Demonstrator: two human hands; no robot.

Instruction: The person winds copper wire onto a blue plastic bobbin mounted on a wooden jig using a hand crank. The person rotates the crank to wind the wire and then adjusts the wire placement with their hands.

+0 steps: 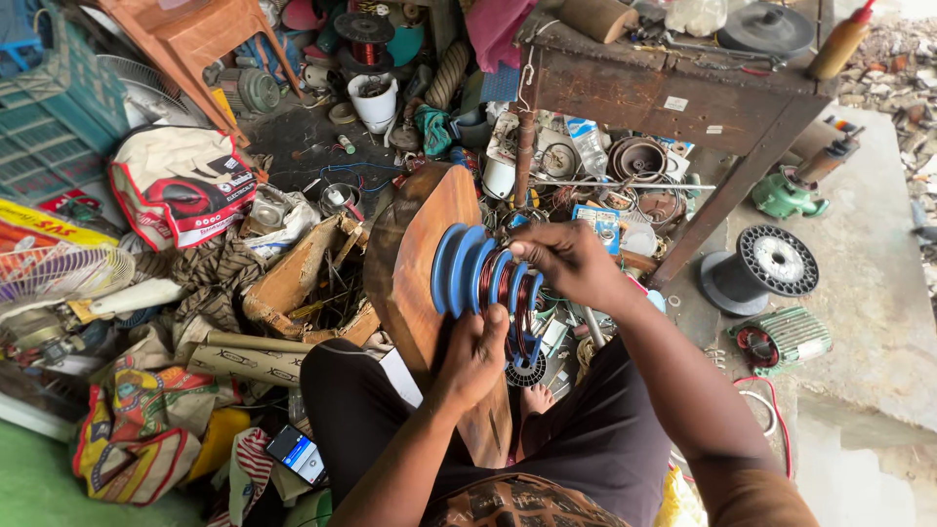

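Winding coil on the blue former

Left hand (475,353) grips the underside of the blue stepped former (478,278), which sits on a wooden board (420,263) over the lap. Right hand (571,262) pinches closed on its top edge, by the copper wire (506,285). Black spool (759,268) lies well apart

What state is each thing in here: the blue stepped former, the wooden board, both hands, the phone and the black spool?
Blue stepped plastic winding former: mounted on the board, copper wire in its grooves.
Oval brown wooden board: propped upright against the person's lap.
Left hand: gripping the former from below.
Right hand: pinching the former's top edge.
Smartphone: screen lit, lying by the knee.
Black plastic spool: lying on its side on the floor, apparently empty.
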